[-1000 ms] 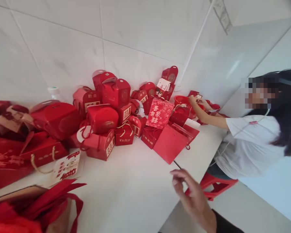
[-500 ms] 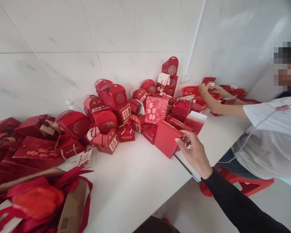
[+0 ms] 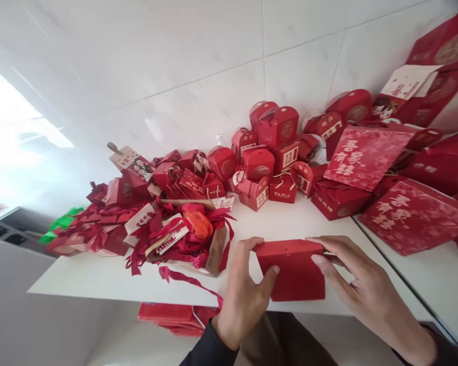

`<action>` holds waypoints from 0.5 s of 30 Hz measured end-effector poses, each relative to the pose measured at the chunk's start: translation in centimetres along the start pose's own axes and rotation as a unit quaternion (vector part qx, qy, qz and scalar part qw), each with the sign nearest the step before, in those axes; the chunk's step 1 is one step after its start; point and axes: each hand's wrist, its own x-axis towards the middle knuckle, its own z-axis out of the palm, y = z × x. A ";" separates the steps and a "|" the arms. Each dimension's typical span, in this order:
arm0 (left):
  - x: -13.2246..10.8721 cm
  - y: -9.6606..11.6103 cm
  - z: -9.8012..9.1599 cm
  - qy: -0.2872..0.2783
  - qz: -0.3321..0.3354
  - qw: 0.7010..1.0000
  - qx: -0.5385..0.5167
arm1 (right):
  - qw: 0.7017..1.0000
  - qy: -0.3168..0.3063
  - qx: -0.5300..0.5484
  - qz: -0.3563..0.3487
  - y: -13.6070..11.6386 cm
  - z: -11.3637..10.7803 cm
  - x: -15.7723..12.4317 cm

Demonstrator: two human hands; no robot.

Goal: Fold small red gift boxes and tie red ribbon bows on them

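A plain red gift box (image 3: 295, 277) is between my two hands at the front edge of the white table (image 3: 244, 229). My left hand (image 3: 246, 284) grips its left side, thumb on the near face and fingers along the upper left corner. On the right, my right hand (image 3: 354, 284) pinches the upper right corner between thumb and fingers. The box's top panel, with a small hole in it, faces up. Just right of my right hand lies a patterned red box (image 3: 420, 216) with pale characters.
Red gift boxes (image 3: 257, 162) are heaped along the tiled wall. A cardboard box (image 3: 216, 251) of red ribbons (image 3: 168, 244) stands on the left, with a loose ribbon (image 3: 191, 279) trailing off the table. Red stools (image 3: 168, 315) are underneath. A dark seam (image 3: 400, 284) crosses the table at right.
The view has swung left, and the co-worker is out of sight. The red box has come from the pile to the table's front edge. My left hand has come into view and joined in holding it.
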 end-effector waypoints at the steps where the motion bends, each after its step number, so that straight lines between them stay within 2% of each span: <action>1: 0.1 -0.1 0.0 0.002 -0.008 1.000 -0.013 | 1.000 0.000 0.006 -0.003 -0.1 0.3 0.2; 7: -0.2 -0.8 0.0 0.054 -0.028 0.997 -0.038 | 0.999 -0.003 -0.026 -0.028 0.2 1.3 1.4; 9: -0.3 -1.1 0.2 0.050 -0.039 0.996 -0.054 | 0.997 0.009 -0.056 -0.049 -0.2 1.5 1.9; 13: -0.6 -1.3 1.1 0.048 -0.042 0.995 -0.074 | 0.990 0.054 -0.072 -0.107 -3.7 2.5 3.5; 15: -0.9 -1.4 1.9 0.082 -0.048 0.993 -0.071 | 0.990 0.027 -0.045 -0.133 -6.0 4.1 4.5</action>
